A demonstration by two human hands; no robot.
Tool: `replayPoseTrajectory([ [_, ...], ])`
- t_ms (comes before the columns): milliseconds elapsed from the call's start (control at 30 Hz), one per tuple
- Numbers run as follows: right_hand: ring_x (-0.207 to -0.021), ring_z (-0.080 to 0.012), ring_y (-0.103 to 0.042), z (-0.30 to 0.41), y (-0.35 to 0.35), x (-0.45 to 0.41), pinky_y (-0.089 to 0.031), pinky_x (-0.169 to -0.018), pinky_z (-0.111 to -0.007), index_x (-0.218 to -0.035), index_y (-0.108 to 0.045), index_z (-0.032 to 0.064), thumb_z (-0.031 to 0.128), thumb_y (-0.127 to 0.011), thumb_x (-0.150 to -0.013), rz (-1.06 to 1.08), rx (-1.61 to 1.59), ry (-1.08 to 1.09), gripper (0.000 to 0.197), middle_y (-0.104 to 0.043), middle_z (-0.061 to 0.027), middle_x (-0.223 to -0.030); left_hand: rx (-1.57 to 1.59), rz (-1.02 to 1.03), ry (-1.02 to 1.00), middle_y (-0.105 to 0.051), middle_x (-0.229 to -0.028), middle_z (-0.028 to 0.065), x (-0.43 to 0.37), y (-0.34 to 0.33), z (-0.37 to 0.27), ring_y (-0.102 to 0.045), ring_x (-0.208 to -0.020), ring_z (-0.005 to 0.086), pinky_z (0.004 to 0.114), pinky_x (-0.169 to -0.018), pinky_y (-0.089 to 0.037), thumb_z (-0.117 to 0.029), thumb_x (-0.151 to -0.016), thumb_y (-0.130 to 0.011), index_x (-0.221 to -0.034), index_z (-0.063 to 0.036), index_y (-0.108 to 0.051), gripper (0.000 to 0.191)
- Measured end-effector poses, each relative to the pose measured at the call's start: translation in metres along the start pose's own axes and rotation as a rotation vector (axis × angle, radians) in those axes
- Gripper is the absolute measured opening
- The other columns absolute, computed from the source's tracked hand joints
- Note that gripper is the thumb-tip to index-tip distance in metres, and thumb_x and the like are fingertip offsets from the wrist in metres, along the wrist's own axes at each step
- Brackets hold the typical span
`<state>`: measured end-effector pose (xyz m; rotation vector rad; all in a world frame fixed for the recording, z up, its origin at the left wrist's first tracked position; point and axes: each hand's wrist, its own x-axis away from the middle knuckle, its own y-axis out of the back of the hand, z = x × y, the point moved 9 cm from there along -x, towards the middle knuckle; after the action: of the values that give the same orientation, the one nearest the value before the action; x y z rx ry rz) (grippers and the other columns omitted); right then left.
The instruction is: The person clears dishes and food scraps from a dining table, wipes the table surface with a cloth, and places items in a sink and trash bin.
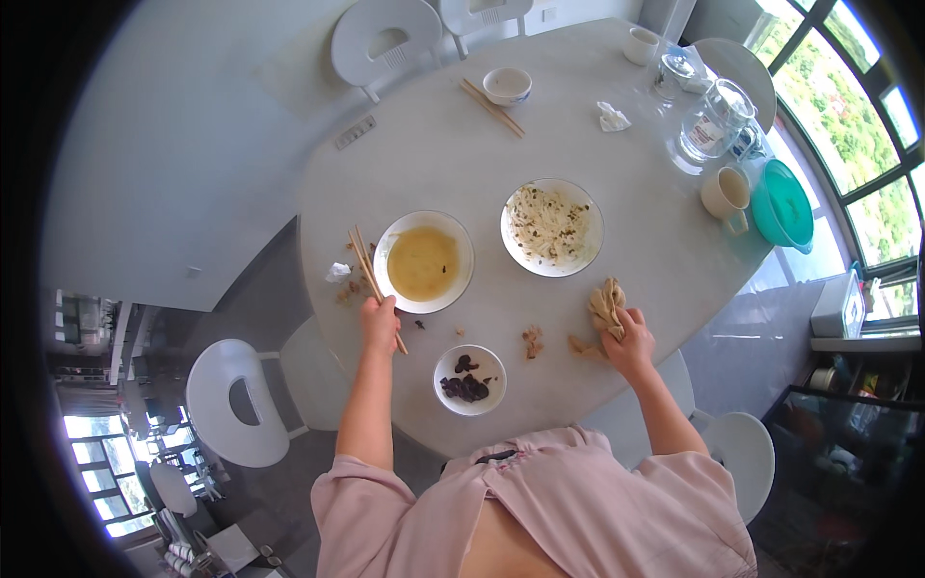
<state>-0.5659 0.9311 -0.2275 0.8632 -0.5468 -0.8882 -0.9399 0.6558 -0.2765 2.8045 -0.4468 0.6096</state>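
My left hand (379, 325) grips a pair of wooden chopsticks (366, 267) at the left side of the table. Beside it stands a white bowl (465, 278) of yellow broth with a dark speck in it. My right hand (627, 342) is closed around a crumpled tan cloth (607, 307) pressed to the tabletop. Brown food scraps (532, 342) lie left of that hand, and another brown piece (587, 348) lies just by the cloth. Between my arms sits a small white bowl (470, 409) holding dark, fungus-like pieces (466, 388). A bowl of noodles (551, 224) with green bits is farther off.
Crumpled tissues (338, 272) (613, 117) lie on the grey table (426, 166). A small bowl (506, 87) and chopsticks (493, 108) are at the far side. Along the right edge stand a glass jug (712, 123), a beige mug (725, 193) and a teal basin (782, 206). White chairs (238, 404) surround it.
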Motion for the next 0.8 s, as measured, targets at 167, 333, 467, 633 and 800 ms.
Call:
replayPoseTrajectory([
  [167,-0.081,-0.0290,-0.057,-0.003,-0.001,0.000,-0.046,-0.067,-0.039,-0.107,-0.056,0.0170,0.019,-0.058,-0.066,0.002,0.008,-0.006,0.041,-0.054,-0.0065,-0.098,0.013,0.082,-0.030,-0.044,-0.059,0.0010,0.013,-0.032,-0.036,-0.036,-0.038,0.0080,0.023,-0.034,-0.029,-0.010,-0.078,-0.053,-0.075,-0.0015,-0.049,0.010],
  [333,-0.081,-0.0291,-0.058,-0.007,-0.002,0.001,-0.047,-0.068,-0.039,-0.108,-0.056,0.0172,0.019,-0.058,-0.066,-0.003,0.018,-0.009,0.042,-0.054,-0.0066,-0.099,-0.043,0.284,0.007,-0.046,-0.065,0.0018,0.026,-0.093,-0.061,-0.034,-0.041,0.0063,0.021,-0.036,-0.028,-0.009,-0.079,-0.053,-0.082,-0.0019,-0.049,0.009],
  [467,-0.082,-0.0286,-0.057,-0.006,-0.003,0.001,-0.046,-0.069,-0.038,-0.106,-0.058,0.0155,0.019,-0.062,-0.066,0.006,-0.013,-0.031,0.040,-0.055,-0.0056,-0.097,-0.056,0.390,0.015,-0.048,-0.065,0.0034,0.029,-0.138,-0.054,-0.035,-0.041,0.0067,0.022,-0.035,-0.028,-0.009,-0.079,-0.053,-0.084,-0.0007,-0.049,0.011],
  [633,-0.082,-0.0283,-0.057,-0.008,0.001,0.001,-0.046,-0.069,-0.038,-0.106,-0.058,0.0156,0.019,-0.061,-0.065,-0.023,-0.021,-0.019,0.041,-0.055,-0.0055,-0.097,-0.132,0.450,0.003,-0.046,-0.062,0.0035,0.031,-0.186,-0.052,-0.036,-0.039,0.0079,0.024,-0.034,-0.028,-0.009,-0.079,-0.053,-0.081,-0.0011,-0.048,0.009],
  [800,-0.082,-0.0284,-0.057,-0.010,0.002,0.002,-0.046,-0.069,-0.038,-0.106,-0.057,0.0172,0.018,-0.059,-0.066,-0.005,-0.033,-0.024,0.041,-0.054,-0.0063,-0.099,-0.234,0.437,-0.060,-0.044,-0.059,0.0035,0.030,-0.210,-0.060,-0.038,-0.040,0.0099,0.026,-0.035,-0.030,-0.008,-0.076,-0.052,-0.078,-0.0013,-0.047,0.008],
])
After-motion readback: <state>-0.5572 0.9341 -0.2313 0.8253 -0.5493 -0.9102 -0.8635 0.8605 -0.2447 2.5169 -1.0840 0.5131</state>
